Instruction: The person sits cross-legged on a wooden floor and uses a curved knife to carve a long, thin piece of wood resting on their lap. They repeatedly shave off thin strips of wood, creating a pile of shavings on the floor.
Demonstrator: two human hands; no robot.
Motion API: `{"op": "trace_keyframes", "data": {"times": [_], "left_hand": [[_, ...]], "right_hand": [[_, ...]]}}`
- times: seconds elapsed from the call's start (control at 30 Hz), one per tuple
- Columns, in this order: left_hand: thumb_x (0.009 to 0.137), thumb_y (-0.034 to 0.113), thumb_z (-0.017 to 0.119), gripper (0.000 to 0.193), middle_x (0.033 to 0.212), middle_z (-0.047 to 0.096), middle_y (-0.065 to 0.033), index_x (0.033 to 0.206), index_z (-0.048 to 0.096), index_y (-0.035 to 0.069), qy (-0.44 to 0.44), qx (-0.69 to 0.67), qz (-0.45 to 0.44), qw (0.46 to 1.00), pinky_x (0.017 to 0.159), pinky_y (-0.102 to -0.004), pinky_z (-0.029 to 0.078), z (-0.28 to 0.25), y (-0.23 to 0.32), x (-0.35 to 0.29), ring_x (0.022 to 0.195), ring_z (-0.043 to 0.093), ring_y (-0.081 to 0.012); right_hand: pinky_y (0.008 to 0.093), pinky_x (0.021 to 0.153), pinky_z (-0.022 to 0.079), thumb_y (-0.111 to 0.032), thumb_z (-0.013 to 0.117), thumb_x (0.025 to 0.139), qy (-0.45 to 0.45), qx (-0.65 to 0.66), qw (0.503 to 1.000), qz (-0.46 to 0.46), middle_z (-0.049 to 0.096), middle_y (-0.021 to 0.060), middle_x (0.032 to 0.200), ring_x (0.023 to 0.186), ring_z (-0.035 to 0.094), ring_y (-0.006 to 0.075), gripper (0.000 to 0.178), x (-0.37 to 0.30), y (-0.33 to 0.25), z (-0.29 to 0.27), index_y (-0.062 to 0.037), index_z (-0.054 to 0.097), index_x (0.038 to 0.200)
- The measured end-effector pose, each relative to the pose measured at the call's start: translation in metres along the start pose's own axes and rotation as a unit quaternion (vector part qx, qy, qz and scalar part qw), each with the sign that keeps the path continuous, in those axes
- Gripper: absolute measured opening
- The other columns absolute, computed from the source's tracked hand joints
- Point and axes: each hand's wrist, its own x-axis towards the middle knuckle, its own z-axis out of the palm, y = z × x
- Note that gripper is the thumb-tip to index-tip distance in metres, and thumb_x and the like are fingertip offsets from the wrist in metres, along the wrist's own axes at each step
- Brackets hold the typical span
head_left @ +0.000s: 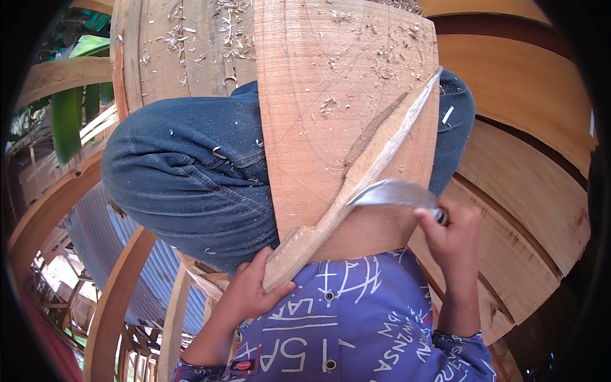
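Observation:
My left hand is closed around the near, thicker end of a roughly carved wooden piece. This long piece slants away to the upper right across a flat board over my lap, tapering to a pale, freshly cut point at the board's right edge. My right hand grips the handle of a curved knife, slightly blurred. Its broad steel blade points left, and its tip meets or overlaps the piece's narrow neck; whether it cuts into the wood I cannot tell.
Wood shavings are scattered over the board and the planks beyond it. My bent legs in jeans flank the board. Wide curved planks lie at the right. Curved wooden ribs and corrugated sheet metal stand at the left.

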Motion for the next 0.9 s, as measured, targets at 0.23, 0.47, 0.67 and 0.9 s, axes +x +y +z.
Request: {"op": "trace_keyframes", "data": {"times": [0.23, 0.47, 0.67, 0.9], "left_hand": [[0.076, 0.037, 0.077, 0.046, 0.051, 0.055, -0.015, 0.086, 0.053, -0.002, 0.059, 0.072, -0.017, 0.995, 0.047, -0.0366, 0.046, -0.005, 0.015, -0.012, 0.046, 0.061, -0.0309], [0.076, 0.035, 0.078, 0.044, 0.049, 0.054, -0.0122, 0.081, 0.051, 0.001, 0.094, 0.126, 0.003, 0.988, 0.044, -0.0355, 0.046, -0.007, 0.027, -0.004, 0.044, 0.061, -0.0284], [0.076, 0.033, 0.078, 0.044, 0.055, 0.058, -0.0157, 0.082, 0.049, 0.0, 0.082, 0.118, 0.019, 0.989, 0.045, -0.036, 0.048, -0.01, 0.025, 0.0, 0.049, 0.064, -0.0309], [0.075, 0.033, 0.079, 0.049, 0.062, 0.059, -0.0182, 0.088, 0.047, -0.002, 0.08, 0.108, -0.002, 0.991, 0.05, -0.036, 0.048, -0.007, 0.023, 0.0, 0.058, 0.066, -0.0328]], "right_hand": [[0.0375, 0.044, 0.035, -0.048, 0.069, 0.082, 0.118, -0.062, 0.979, 0.152, 0.047, 0.0164, 0.045, 0.039, 0.045, 0.0257, 0.057, 0.035, 0.041, -0.002, 0.0051, 0.062, 0.062], [0.0374, 0.044, 0.041, -0.047, 0.075, 0.074, -0.03, -0.059, 0.997, 0.025, 0.051, 0.014, 0.047, 0.043, 0.054, 0.0287, 0.05, 0.014, -0.005, -0.008, 0.0003, 0.063, 0.063], [0.0361, 0.042, 0.042, -0.057, 0.075, 0.069, -0.017, -0.075, 0.997, -0.031, 0.052, 0.0117, 0.046, 0.043, 0.056, 0.0277, 0.056, 0.019, -0.007, 0.014, -0.0045, 0.058, 0.057], [0.0379, 0.042, 0.041, -0.061, 0.073, 0.068, 0.028, -0.133, 0.989, -0.059, 0.049, 0.0121, 0.046, 0.043, 0.053, 0.03, 0.061, 0.044, 0.014, 0.008, -0.0047, 0.053, 0.053]]}}
